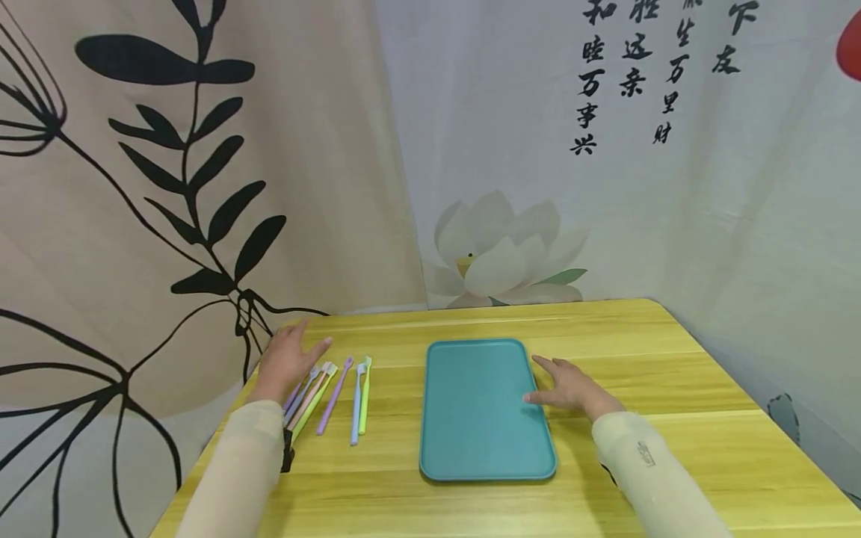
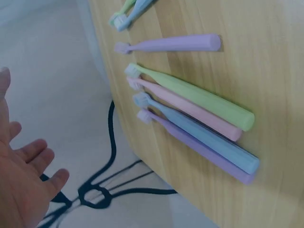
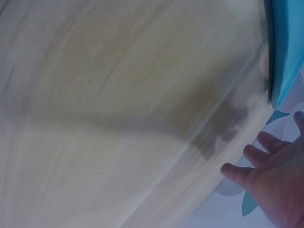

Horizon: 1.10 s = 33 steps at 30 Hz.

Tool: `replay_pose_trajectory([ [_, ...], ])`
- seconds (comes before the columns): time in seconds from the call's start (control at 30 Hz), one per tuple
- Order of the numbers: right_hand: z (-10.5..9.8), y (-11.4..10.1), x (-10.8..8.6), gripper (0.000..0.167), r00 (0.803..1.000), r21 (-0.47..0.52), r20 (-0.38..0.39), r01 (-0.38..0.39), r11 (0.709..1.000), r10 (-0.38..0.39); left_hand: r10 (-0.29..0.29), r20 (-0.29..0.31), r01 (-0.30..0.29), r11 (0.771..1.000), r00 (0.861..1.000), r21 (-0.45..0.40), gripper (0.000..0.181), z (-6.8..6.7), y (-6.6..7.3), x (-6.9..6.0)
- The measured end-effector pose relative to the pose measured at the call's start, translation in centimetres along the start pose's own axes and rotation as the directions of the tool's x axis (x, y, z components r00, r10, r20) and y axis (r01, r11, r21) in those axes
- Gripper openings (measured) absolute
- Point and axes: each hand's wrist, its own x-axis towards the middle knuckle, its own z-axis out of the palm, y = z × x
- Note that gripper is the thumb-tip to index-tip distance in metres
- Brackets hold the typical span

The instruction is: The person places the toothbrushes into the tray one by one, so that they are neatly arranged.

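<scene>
Several toothbrushes lie on the left of the wooden table. In the left wrist view a green toothbrush (image 2: 204, 97), a pink toothbrush (image 2: 190, 107), a blue toothbrush (image 2: 204, 135) and a purple toothbrush (image 2: 199, 149) are bunched side by side. Another purple toothbrush (image 1: 335, 396) lies apart, beside a blue and green pair (image 1: 356, 411). Beside the bunch, my left hand (image 1: 285, 366) hovers with fingers spread, holding nothing. A teal tray (image 1: 484, 411) lies flat at mid-table. My right hand (image 1: 568, 385), its fingers extended, is at the tray's right edge; whether it touches is unclear.
The table (image 1: 673, 448) has a light wood grain and rounded corners. Behind it hangs a printed curtain (image 1: 336, 149) with dark plants, a lotus and writing. Part of a dark object (image 1: 288, 450) shows by the left sleeve.
</scene>
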Motion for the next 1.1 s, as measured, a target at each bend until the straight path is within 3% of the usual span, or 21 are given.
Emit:
replay_pose_trajectory([
  [0.37, 0.9, 0.1, -0.1, 0.096, 1.0, 0.067, 0.012, -0.003, 0.998, 0.002, -0.085, 0.067, 0.096, 0.979, 0.994, -0.181, 0.083, -0.2, -2.4, -1.4],
  [0.8, 1.3, 0.0, -0.3, 0.096, 0.999, 0.08, 0.028, -0.022, 0.997, 0.02, -0.195, 0.133, 0.222, 0.944, 0.972, -0.243, 0.086, 1.1, -6.1, -3.8],
  [1.1, 1.6, 0.4, -0.4, 0.096, 0.998, 0.071, 0.049, -0.045, 0.996, 0.042, -0.229, 0.157, 0.265, 0.926, 0.961, -0.269, 0.081, 2.1, -7.5, -4.9],
])
